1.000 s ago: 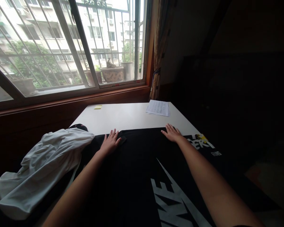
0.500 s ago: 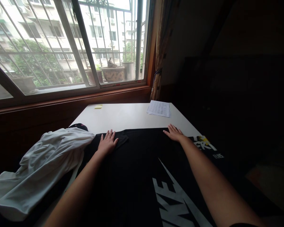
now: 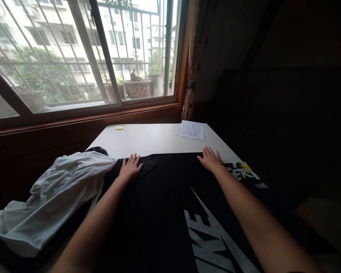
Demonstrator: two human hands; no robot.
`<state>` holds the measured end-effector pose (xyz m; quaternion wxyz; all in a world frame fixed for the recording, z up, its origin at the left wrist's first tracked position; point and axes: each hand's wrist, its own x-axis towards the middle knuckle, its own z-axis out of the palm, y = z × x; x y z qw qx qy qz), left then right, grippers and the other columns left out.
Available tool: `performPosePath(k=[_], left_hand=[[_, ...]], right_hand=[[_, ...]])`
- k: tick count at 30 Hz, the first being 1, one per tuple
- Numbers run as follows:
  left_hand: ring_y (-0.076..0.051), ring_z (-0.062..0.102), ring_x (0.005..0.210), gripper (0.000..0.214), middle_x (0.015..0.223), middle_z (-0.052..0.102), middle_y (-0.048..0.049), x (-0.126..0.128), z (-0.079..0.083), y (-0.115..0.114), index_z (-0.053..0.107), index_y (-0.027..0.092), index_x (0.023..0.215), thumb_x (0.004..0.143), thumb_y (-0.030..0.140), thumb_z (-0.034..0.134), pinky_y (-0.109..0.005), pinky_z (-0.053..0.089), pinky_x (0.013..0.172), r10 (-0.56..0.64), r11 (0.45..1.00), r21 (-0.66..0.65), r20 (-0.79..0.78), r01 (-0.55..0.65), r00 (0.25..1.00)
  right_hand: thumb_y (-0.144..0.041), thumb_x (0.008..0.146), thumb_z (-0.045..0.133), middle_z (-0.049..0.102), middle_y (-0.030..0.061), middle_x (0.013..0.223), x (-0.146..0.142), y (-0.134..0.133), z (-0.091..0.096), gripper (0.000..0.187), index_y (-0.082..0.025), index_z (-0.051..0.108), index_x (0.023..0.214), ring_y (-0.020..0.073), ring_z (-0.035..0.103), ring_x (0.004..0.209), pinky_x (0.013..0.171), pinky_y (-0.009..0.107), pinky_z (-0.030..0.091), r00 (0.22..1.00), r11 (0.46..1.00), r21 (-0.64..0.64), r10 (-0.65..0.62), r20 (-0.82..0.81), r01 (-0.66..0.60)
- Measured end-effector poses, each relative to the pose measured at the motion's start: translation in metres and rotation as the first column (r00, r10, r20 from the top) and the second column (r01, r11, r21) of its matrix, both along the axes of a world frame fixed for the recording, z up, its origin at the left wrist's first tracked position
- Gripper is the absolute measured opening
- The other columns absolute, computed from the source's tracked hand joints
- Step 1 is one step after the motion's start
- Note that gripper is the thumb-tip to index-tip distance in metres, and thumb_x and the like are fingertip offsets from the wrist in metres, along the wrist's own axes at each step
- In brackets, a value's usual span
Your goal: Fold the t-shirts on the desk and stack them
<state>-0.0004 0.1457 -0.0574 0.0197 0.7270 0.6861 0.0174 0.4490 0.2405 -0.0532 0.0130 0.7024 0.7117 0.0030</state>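
A black T-shirt (image 3: 165, 189) with large grey lettering and a swoosh lies spread over the near part of the white table (image 3: 147, 138). My left hand (image 3: 130, 167) rests flat on its far left part, fingers stretched out, beside a folded-over flap of the cloth. At the far right edge of the shirt, my right hand (image 3: 210, 158) also lies flat with its fingers apart. Neither hand grips anything. My forearms cover parts of the shirt, and its near end runs out of view.
A heap of white cloth (image 3: 62, 189) lies left of the shirt, with dark cloth under it. Dark fabric with white and yellow print (image 3: 246, 170) hangs at the right edge. Papers (image 3: 191, 130) and a yellow sticky pad (image 3: 119, 127) lie at the back, below a barred window (image 3: 116, 68).
My right hand has shifted slightly, its fingers now spread wider and pointing more straight ahead. My left hand stays flat at the same spot on the shirt. The view has moved a little.
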Motion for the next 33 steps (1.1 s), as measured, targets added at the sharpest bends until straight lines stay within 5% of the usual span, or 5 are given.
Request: performPosePath(k=[4, 10, 15, 21, 33], left_hand=[[-0.028, 0.005, 0.159, 0.069, 0.171, 0.009, -0.0081, -0.002, 0.002, 0.001, 0.021, 0.022, 0.163, 0.105, 0.058, 0.021, -0.057, 0.013, 0.125, -0.021, 1.0, 0.008, 0.01, 0.021, 1.0], [-0.03, -0.002, 0.158, 0.066, 0.172, 0.005, -0.0027, -0.011, 0.02, -0.017, 0.014, 0.029, 0.164, 0.106, 0.057, 0.025, -0.057, 0.014, 0.125, -0.16, 0.984, 0.097, 0.081, 0.153, 0.984], [-0.029, 0.009, 0.158, 0.062, 0.171, 0.016, -0.0028, -0.009, 0.03, -0.095, 0.02, 0.031, 0.163, 0.107, 0.057, 0.028, -0.059, 0.015, 0.125, -0.382, 0.917, 0.123, -0.006, 0.379, 0.924], [-0.029, 0.024, 0.155, 0.067, 0.168, 0.026, -0.0053, -0.011, 0.01, -0.205, 0.012, 0.033, 0.163, 0.105, 0.051, 0.042, -0.057, 0.026, 0.123, -0.486, 0.863, 0.13, -0.05, 0.489, 0.872], [-0.029, 0.037, 0.149, 0.069, 0.163, 0.039, -0.0092, -0.061, -0.005, -0.293, 0.018, 0.032, 0.163, 0.103, 0.036, 0.05, -0.054, 0.039, 0.117, -0.317, 0.907, 0.287, -0.012, 0.307, 0.948]], right_hand=[[-0.052, 0.104, 0.017, 0.015, 0.0138, 0.171, -0.022, -0.031, 0.005, 0.075, -0.004, 0.022, 0.162, 0.024, 0.005, 0.158, 0.126, 0.047, -0.002, 0.998, 0.976, 0.207, 0.063, 0.008, -0.064], [-0.052, 0.106, 0.018, 0.015, 0.0107, 0.17, -0.025, -0.111, 0.021, 0.071, -0.009, 0.022, 0.163, 0.023, 0.011, 0.158, 0.128, 0.044, 0.009, 0.964, 0.928, 0.292, 0.259, -0.054, -0.233], [-0.057, 0.106, 0.025, 0.02, 0.0103, 0.169, 0.003, -0.193, 0.025, 0.071, -0.014, 0.025, 0.163, 0.0264, 0.02, 0.156, 0.127, 0.049, 0.019, 0.925, 0.894, 0.279, 0.376, -0.044, -0.35], [-0.055, 0.103, 0.041, 0.026, 0.0052, 0.167, 0.026, -0.27, -0.009, 0.071, -0.031, 0.016, 0.164, 0.0281, 0.031, 0.152, 0.122, 0.055, 0.031, 0.864, 0.842, 0.269, 0.5, -0.062, -0.468], [-0.046, 0.102, 0.043, 0.043, 0.0059, 0.161, 0.049, -0.299, -0.018, 0.049, -0.028, 0.056, 0.146, 0.0323, 0.042, 0.145, 0.12, 0.059, 0.033, 0.883, 0.835, 0.396, 0.457, -0.111, -0.383]])
